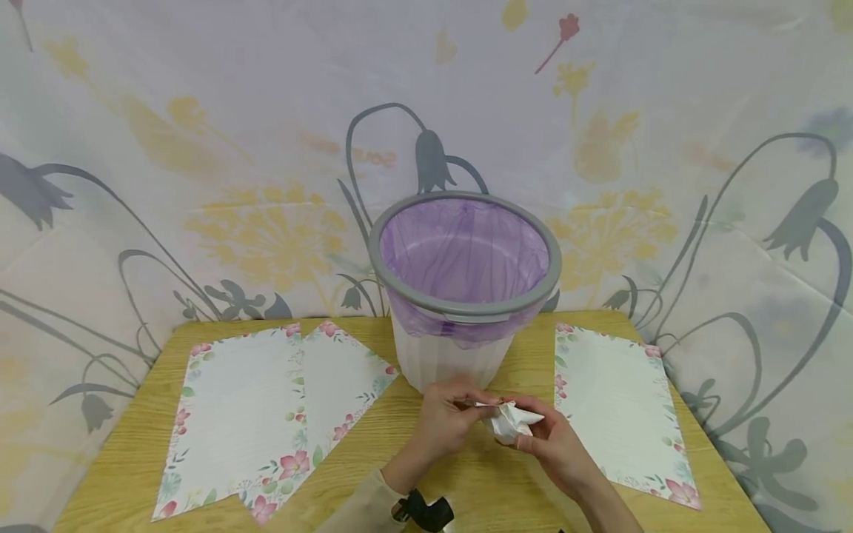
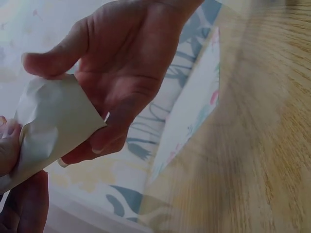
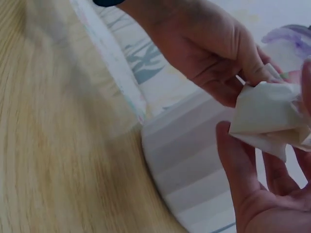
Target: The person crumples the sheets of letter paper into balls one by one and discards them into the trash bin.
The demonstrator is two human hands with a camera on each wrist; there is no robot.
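Observation:
In front of the bin, both hands hold a crumpled, folded piece of white paper (image 1: 512, 423). The thumb and fingers of my left hand (image 1: 445, 420) pinch its left end. My right hand (image 1: 558, 448) grips the other side, thumb on the near face and fingers behind. In the left wrist view the paper (image 2: 56, 124) looks like a creased wad with a pointed corner. The right wrist view shows folded layers and an opening along the lower side of the paper (image 3: 269, 119). Some left fingertips are hidden behind it.
A white bin (image 1: 443, 355) with a grey rim and purple liner stands at the table's back middle. Two overlapping flower-bordered sheets (image 1: 240, 414) lie to its left, another such sheet (image 1: 616, 407) to its right. A patterned cloth (image 1: 280, 148) hangs behind the wooden table (image 1: 360, 437).

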